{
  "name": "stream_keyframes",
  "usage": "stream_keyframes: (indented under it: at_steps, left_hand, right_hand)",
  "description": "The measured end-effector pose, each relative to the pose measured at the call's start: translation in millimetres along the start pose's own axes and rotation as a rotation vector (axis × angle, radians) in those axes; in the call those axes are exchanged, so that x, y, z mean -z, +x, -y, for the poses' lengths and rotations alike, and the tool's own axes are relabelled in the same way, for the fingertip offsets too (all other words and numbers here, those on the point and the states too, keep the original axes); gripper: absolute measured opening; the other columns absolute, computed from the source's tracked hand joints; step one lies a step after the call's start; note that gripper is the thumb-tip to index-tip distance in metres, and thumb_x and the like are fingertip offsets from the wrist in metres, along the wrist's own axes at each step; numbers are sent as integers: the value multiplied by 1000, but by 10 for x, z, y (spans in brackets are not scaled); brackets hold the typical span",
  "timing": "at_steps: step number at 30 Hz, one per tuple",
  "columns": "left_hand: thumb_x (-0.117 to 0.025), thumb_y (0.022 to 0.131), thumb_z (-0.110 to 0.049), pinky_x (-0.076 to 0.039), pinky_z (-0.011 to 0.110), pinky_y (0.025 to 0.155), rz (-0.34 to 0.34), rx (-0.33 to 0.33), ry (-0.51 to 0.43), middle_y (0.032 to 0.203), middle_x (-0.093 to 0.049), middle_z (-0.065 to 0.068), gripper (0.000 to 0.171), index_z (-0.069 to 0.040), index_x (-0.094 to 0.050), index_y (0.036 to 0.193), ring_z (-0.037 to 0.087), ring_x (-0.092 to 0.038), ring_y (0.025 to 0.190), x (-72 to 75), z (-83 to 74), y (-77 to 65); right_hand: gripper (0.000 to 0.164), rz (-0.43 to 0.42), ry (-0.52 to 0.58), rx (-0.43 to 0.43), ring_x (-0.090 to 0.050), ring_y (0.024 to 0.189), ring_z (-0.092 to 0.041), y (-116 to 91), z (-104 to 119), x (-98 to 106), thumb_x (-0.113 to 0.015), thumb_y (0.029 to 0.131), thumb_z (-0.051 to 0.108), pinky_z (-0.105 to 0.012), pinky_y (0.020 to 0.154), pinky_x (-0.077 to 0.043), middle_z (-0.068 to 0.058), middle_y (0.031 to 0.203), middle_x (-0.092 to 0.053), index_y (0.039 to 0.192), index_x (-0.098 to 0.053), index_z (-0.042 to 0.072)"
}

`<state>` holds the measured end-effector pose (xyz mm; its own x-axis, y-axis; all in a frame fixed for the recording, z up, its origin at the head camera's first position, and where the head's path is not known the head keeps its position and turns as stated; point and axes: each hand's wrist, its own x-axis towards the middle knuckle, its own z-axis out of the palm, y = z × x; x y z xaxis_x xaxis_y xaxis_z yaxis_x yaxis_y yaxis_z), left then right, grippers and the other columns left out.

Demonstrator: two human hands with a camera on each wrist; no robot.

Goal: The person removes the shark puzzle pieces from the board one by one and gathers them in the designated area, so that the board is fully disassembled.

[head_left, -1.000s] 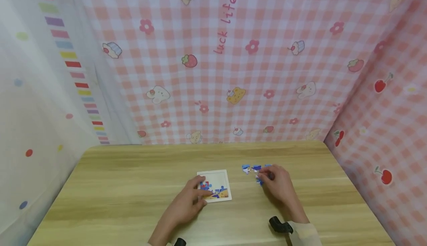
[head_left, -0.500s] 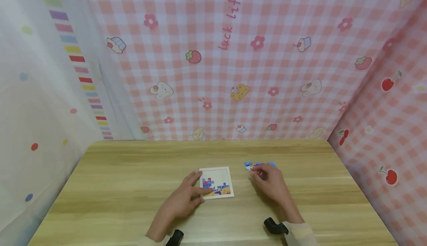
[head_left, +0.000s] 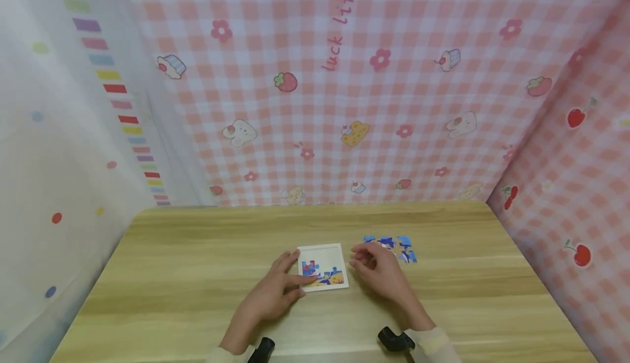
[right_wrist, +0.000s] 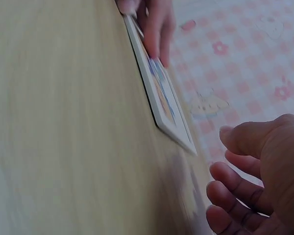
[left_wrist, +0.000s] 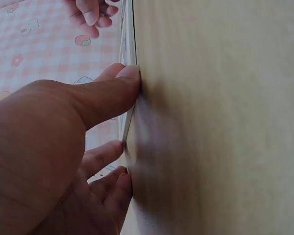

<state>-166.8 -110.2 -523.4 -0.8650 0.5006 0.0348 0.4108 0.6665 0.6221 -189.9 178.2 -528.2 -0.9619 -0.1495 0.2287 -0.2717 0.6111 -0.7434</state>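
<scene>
A square white puzzle frame (head_left: 344,267) lies on the table, its lower and left parts filled with colourful jigsaw pieces. My left hand (head_left: 268,294) rests at its left side, index finger reaching over the placed pieces. In the left wrist view, the left thumb (left_wrist: 122,90) lies against the frame's edge, with other fingers beyond it. My right hand (head_left: 381,273) hovers between the frame and the loose jigsaw pieces (head_left: 406,251), partly covering them. In the right wrist view, its thumb (right_wrist: 247,137) and loosely bent fingers stand apart, with nothing visible between them.
The wooden table (head_left: 197,259) extends around both hands. A pink checked curtain (head_left: 315,106) hangs behind its far edge, with more patterned cloth at both sides. Black wrist devices (head_left: 396,340) sit by the sleeves.
My right hand has moved left, away from the loose pieces, uncovering more of them, and its thumb and fingers have parted. My left hand stays at the frame. The head view has shifted slightly.
</scene>
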Motion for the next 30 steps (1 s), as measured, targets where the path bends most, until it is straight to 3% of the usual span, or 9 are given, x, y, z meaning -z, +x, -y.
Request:
stream_keyframes:
  at_steps: [12, 18, 24, 30]
  left_hand:
    - [-70, 96, -18, -28, 67, 121, -6, 1, -15, 168, -27, 19, 34, -26, -73, 129, 47, -17, 156, -19, 44, 7]
    - [-70, 97, -19, -29, 68, 120, -1, -18, -14, 168, -27, 19, 34, -26, -73, 130, 49, -18, 156, 6, 78, -5]
    - [-70, 97, -16, -29, 68, 120, -5, -45, -29, 167, -28, 22, 33, -23, -73, 129, 50, -19, 155, 19, 79, -3]
    - [-70, 97, -15, -29, 66, 122, -13, -62, -28, 167, -29, 22, 31, -21, -75, 127, 48, -20, 156, 16, 92, 0]
  right_hand:
    - [24, 115, 19, 44, -57, 78, -10, 75, 295, -274, -78, 91, 14, -20, 67, -48, 3, 93, -69, 114, -71, 8]
    - [24, 170, 17, 81, -63, 84, -16, 140, 404, -433, -77, 91, 14, -22, 70, -51, -1, 97, -71, 114, -71, 8]
    - [21, 163, -20, 93, -64, 89, -15, 184, 394, -567, -77, 90, 13, -28, 79, -55, -2, 96, -71, 110, -72, 10]
    - [14, 129, -92, 92, -52, 80, -11, 199, 411, -651, -81, 88, 19, -23, 71, -41, 4, 86, -68, 101, -76, 16]
